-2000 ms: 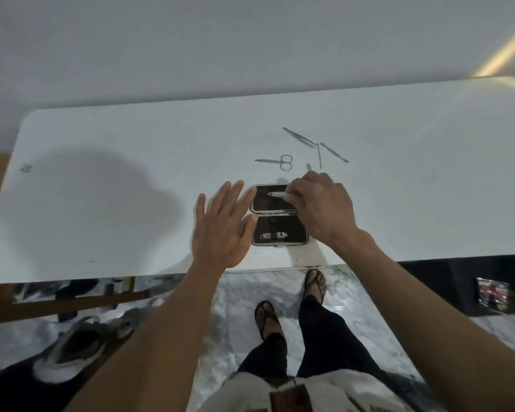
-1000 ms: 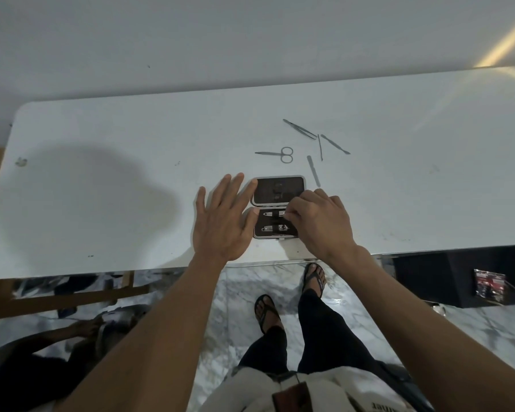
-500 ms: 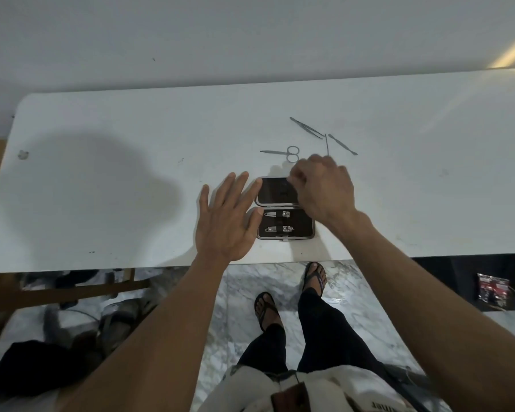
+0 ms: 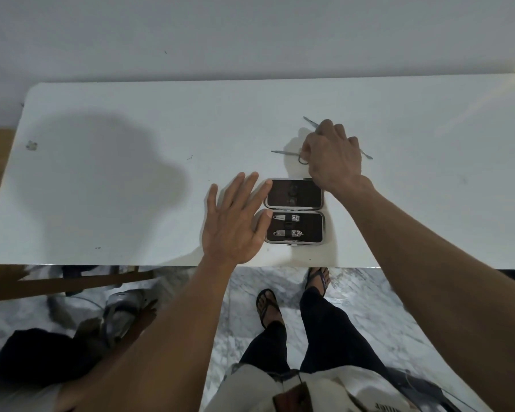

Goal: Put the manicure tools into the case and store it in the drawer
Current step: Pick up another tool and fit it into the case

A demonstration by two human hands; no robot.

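Nearest, the flat left hand (image 4: 234, 221) lies with straight, spread fingers on the white rectangular tabletop (image 4: 107, 179), fingertips touching the left edge of the open black hinged manicure case (image 4: 294, 211); its grip is released, and it serves best as a brace so the case does not slide. Two small silver nail clippers (image 4: 289, 225) already sit strapped in the near half. Beyond the case, the right hand (image 4: 332, 157) arches knuckles-up over the loose tools, fingers curled down onto the slim steel scissors (image 4: 286, 153); whether it has them firmly pinched I cannot tell. A clean pinch at the finger loops, lifting flat, seems wise. Two thin grey metal pushers (image 4: 309, 121) (image 4: 367, 156) poke out either side.
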